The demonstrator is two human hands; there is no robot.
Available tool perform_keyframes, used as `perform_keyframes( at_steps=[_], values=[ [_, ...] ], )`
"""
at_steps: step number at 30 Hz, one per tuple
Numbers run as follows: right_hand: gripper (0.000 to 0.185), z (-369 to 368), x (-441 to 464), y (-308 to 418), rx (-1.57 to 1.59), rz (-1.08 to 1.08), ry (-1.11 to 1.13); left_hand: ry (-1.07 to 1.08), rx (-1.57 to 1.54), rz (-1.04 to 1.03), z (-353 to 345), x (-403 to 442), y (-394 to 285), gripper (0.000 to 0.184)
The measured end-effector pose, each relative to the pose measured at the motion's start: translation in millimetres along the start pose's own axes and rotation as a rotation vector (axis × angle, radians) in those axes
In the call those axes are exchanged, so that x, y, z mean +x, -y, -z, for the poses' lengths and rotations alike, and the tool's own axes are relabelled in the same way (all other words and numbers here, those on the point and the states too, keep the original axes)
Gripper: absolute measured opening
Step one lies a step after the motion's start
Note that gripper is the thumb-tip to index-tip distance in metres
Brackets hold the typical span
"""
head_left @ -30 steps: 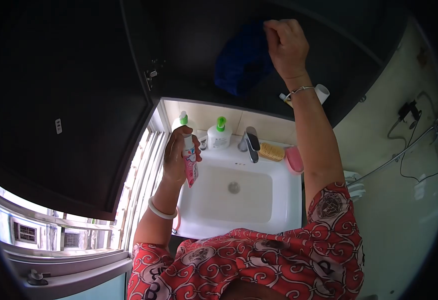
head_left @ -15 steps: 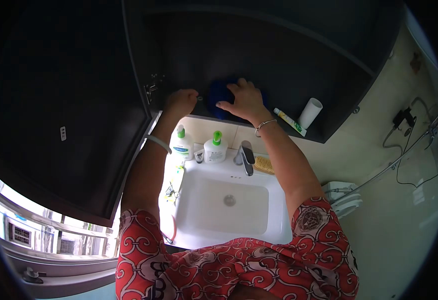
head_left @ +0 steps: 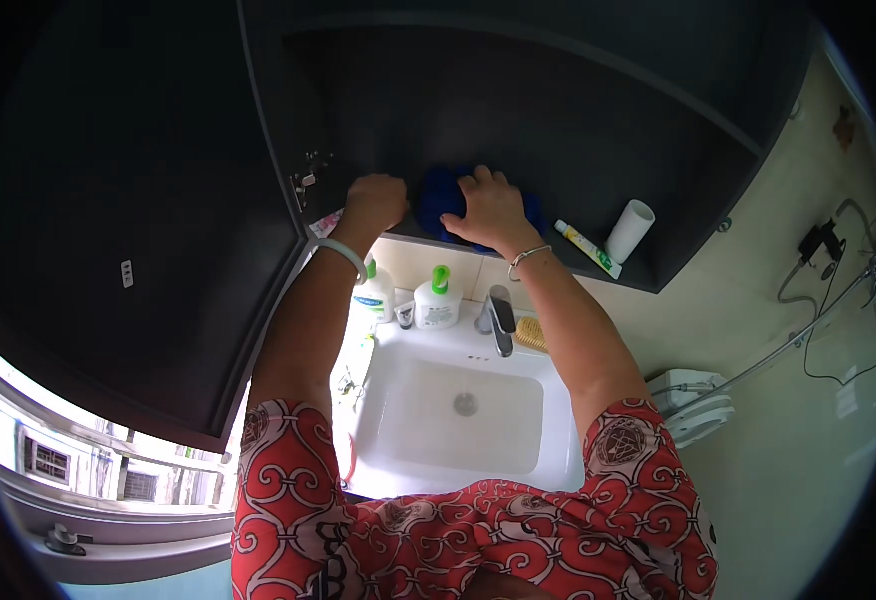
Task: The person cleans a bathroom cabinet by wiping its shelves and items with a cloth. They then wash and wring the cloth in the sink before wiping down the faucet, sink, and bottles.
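Observation:
Inside the dark cabinet, my right hand [head_left: 493, 210] rests on a bunched blue cloth [head_left: 440, 205] on the shelf. Its fingers are spread over the cloth and bent onto it, with the thumb toward the left. My left hand [head_left: 378, 202] is closed in a fist just left of the cloth, over the shelf's front edge. Whatever its fingers hold, if anything, is hidden. A pink and white packet or tube [head_left: 326, 224] lies by the left wrist, partly covered.
A toothpaste tube [head_left: 588, 248] and white cylinder [head_left: 630, 231] are on the shelf's right. Below, pump bottles [head_left: 438, 303], a faucet [head_left: 499, 320] and a yellow brush [head_left: 531, 334] line the sink [head_left: 548, 400]. The cabinet door [head_left: 128, 340] hangs open at left.
My left hand has shifted slightly right, and the pink packet beside its wrist has come into view. My right hand stays on the blue cloth. The whole view has shifted slightly.

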State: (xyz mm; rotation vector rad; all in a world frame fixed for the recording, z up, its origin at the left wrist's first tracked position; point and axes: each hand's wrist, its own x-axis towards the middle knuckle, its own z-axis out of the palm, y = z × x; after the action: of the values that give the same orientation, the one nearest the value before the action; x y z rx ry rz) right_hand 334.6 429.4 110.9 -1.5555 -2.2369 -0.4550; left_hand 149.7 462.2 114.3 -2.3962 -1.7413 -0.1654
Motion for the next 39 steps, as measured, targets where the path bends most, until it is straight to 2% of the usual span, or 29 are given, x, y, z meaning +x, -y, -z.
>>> perform_keyframes(
  at_steps=[4,10,13,19,22,24,25,28,30,32,34,36,39],
  values=[
    [0.05,-16,10,5,0.103,0.034,0.01,-0.053,0.0,-0.063,-9,0,8,0.017],
    [0.056,-25,13,16,0.194,0.008,0.031,-0.155,0.028,-0.096,-13,-1,9,0.015],
    [0.059,-16,7,17,0.257,-0.008,0.038,-0.031,0.074,-0.06,4,-6,1,0.015],
    [0.058,-12,5,18,0.221,-0.058,0.099,-0.068,-0.013,0.021,10,-22,2,0.015],
    [0.056,-7,-7,21,0.264,-0.018,0.139,-0.196,-0.155,0.003,17,-55,9,0.016],
    [0.055,1,-17,24,0.281,0.027,0.17,-0.382,-0.387,-0.063,12,-91,15,0.02],
    [0.054,5,-23,24,0.292,0.043,0.184,-0.391,-0.547,-0.066,10,-116,15,0.019],
    [0.048,12,-26,16,0.298,0.151,0.087,-0.316,-0.852,0.006,9,-197,14,0.016],
    [0.046,50,-8,8,0.339,0.118,-0.299,-0.249,-0.901,0.007,-3,-240,21,0.012],
    [0.05,90,27,0,0.28,0.065,-0.736,-0.192,-1.123,0.097,-6,-276,19,0.011],
    [0.05,103,69,-14,0.003,0.009,-0.889,-0.235,-1.141,0.098,-18,-300,21,0.011],
    [0.047,79,82,-7,-0.111,0.057,-0.832,-0.158,-1.171,0.157,-33,-319,32,0.01],
    [0.044,45,87,22,-0.153,0.143,-0.651,-0.199,-1.241,0.306,-49,-333,34,0.011]
  ],
)
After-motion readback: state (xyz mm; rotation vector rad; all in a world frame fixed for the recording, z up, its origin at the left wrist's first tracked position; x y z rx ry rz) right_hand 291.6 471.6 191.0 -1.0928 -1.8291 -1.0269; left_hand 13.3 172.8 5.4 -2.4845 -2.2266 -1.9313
